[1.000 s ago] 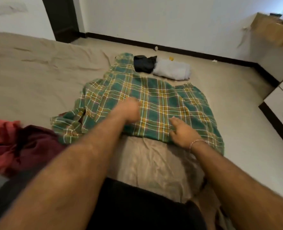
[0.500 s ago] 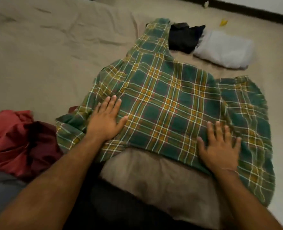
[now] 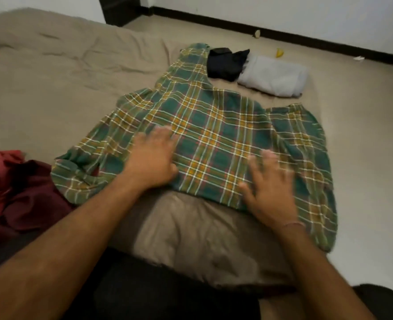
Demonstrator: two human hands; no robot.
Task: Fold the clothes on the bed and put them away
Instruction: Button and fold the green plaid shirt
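Observation:
A green and yellow plaid shirt (image 3: 214, 135) lies spread flat over the near corner of the bed (image 3: 52, 72), its right side hanging over the edge. My left hand (image 3: 153, 158) rests flat on the shirt's lower left part, fingers straight and blurred by motion. My right hand (image 3: 268, 183) presses flat on the shirt's lower right hem, fingers spread. A folded black garment (image 3: 225, 63) and a folded grey garment (image 3: 274, 77) lie beyond the shirt at the far edge of the bed.
A heap of red and maroon clothes (image 3: 13, 185) lies on the bed at the left. The beige floor (image 3: 364, 158) runs along the right, with small scraps (image 3: 279, 52) near the dark skirting board. A dark doorway (image 3: 119, 8) stands at the back.
Both hands were first loosely curled on the shirt, then flattened on it. Since then they have slid a little across the cloth, and the camera has tilted back up.

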